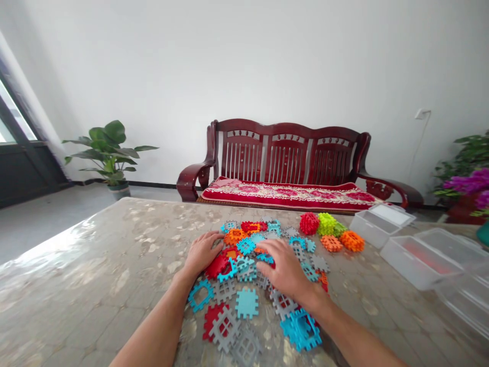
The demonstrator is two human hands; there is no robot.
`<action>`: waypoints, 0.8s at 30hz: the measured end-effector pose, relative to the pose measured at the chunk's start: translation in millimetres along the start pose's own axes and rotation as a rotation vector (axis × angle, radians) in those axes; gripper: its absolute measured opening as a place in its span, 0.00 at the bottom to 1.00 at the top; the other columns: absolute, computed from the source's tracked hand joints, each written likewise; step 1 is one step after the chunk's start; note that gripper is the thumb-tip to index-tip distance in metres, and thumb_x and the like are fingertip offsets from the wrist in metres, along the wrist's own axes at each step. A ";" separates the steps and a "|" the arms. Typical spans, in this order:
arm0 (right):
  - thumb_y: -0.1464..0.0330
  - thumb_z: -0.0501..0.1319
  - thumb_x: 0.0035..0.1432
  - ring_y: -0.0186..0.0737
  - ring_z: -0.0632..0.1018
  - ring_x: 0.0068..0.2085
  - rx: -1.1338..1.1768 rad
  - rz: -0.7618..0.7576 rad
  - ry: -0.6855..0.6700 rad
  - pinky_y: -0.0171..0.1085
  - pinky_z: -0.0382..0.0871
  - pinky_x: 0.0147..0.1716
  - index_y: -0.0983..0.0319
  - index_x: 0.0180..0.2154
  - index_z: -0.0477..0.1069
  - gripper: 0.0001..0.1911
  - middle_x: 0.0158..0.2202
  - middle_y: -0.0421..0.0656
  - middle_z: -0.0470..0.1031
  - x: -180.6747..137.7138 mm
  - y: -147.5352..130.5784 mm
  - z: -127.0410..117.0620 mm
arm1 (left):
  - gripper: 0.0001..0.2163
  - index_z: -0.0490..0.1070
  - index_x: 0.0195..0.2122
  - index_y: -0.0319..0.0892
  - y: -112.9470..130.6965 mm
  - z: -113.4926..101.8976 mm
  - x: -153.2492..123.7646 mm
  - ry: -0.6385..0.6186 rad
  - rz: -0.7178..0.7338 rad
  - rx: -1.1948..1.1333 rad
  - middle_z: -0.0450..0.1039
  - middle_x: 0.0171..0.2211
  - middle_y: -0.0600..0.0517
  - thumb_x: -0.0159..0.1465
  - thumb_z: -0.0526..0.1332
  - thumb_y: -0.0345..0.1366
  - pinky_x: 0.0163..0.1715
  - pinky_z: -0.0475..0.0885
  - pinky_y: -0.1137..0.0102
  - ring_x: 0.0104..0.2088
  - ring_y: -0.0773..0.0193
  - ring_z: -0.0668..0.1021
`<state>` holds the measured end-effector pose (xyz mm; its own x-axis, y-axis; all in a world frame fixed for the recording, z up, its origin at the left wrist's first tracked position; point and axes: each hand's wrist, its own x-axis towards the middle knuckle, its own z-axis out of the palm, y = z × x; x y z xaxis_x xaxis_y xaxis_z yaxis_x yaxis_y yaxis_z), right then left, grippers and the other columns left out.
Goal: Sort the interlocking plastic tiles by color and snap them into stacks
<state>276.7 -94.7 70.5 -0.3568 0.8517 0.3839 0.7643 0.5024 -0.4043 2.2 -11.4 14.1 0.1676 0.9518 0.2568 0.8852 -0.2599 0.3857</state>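
Note:
A loose pile of flat interlocking building panels with toothed edges, in blue, grey, red and orange, is spread over the table. My left hand (pixel 204 251) rests at the pile's left side, fingers stretched forward, beside a red panel (pixel 217 266) and an orange panel (pixel 234 236). Across the pile's right part lies my right hand (pixel 284 266), its fingers apart and pointing left over several panels, near a blue window panel (pixel 246 245). Nothing is visibly gripped in either hand. Closer to me are a plain light-blue panel (pixel 247 303), a grey window panel (pixel 225 328) and stacked blue panels (pixel 301 330).
Stacks of red (pixel 309 223), lime-green (pixel 327 223) and orange panels (pixel 352 241) stand right of the pile. Clear plastic boxes (pixel 420 262) sit at the table's right side. Beyond the patterned tablecloth (pixel 126 255) is a wooden bench (pixel 288 153); a potted plant (pixel 110 148) stands left.

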 end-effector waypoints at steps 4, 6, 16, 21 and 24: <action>0.48 0.66 0.52 0.53 0.58 0.67 0.109 -0.407 -0.272 0.53 0.48 0.66 0.51 0.65 0.58 0.42 0.67 0.44 0.60 -32.4 -34.8 -0.7 | 0.16 0.75 0.51 0.51 -0.2 0.2 -0.1 0.010 0.005 -0.015 0.73 0.57 0.52 0.65 0.55 0.42 0.60 0.63 0.60 0.58 0.57 0.73; 0.49 0.65 0.54 0.51 0.56 0.68 0.117 -0.526 -0.347 0.53 0.45 0.67 0.49 0.65 0.57 0.40 0.68 0.43 0.58 -44.3 -44.4 3.3 | 0.16 0.75 0.50 0.52 0.1 0.0 -0.3 0.013 0.011 -0.018 0.73 0.57 0.52 0.64 0.55 0.43 0.60 0.63 0.61 0.57 0.58 0.73; 0.63 0.64 0.56 0.46 0.57 0.68 0.071 -0.320 -0.285 0.50 0.41 0.68 0.53 0.52 0.72 0.20 0.62 0.41 0.67 -40.3 -27.4 14.1 | 0.17 0.73 0.52 0.50 -2.4 2.3 0.9 0.034 -0.002 -0.022 0.74 0.56 0.52 0.64 0.54 0.40 0.60 0.64 0.61 0.57 0.58 0.73; 0.61 0.62 0.59 0.48 0.59 0.67 -0.034 -0.135 -0.175 0.51 0.46 0.67 0.52 0.57 0.69 0.24 0.64 0.41 0.65 -48.1 -9.0 0.6 | 0.18 0.72 0.53 0.49 -6.7 4.3 2.6 0.018 0.017 0.002 0.74 0.56 0.51 0.64 0.53 0.41 0.60 0.64 0.61 0.58 0.57 0.73; 0.61 0.60 0.61 0.50 0.57 0.67 -0.191 0.054 -0.038 0.53 0.48 0.67 0.55 0.59 0.68 0.24 0.65 0.44 0.63 -48.0 19.2 -7.5 | 0.18 0.72 0.53 0.49 -8.7 5.1 3.2 0.016 0.021 0.016 0.74 0.56 0.51 0.64 0.52 0.42 0.60 0.64 0.61 0.57 0.57 0.73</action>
<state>312.5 -127.0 50.5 -0.3294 0.8835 0.3332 0.8697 0.4213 -0.2572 -2.8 -5.2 7.0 0.1797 0.9434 0.2787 0.8885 -0.2773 0.3657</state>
